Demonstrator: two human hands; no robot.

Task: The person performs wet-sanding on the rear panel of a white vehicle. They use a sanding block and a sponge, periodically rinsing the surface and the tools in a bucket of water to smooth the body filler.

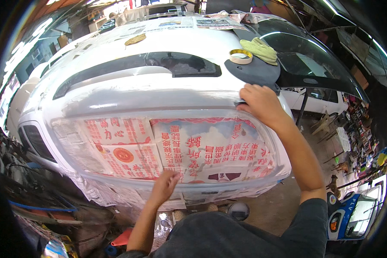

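Observation:
In front of me is a white car [228,92] with grey patches along the roof edge. Its side window opening is covered with printed paper [215,146] in red and white, framed by a grey border. My right hand [262,103] rests at the right end of that roof edge, fingers curled down; something dark shows under them, too hidden to name. Lower down, my left hand [165,185] is by the bottom border of the paper, its fingers drawn together. Whether it holds anything small cannot be seen. Beyond my right hand, a roll of masking tape [235,59] sits on a dark grey surface [253,74].
A yellow-green cloth [260,50] lies beside the tape. A brown leaf-like piece [135,39] and newspaper sheets [176,23] are on the roof. A raised dark glass tailgate [301,64] juts out at right. On the floor stand a round container [238,210] and a red cone [123,237].

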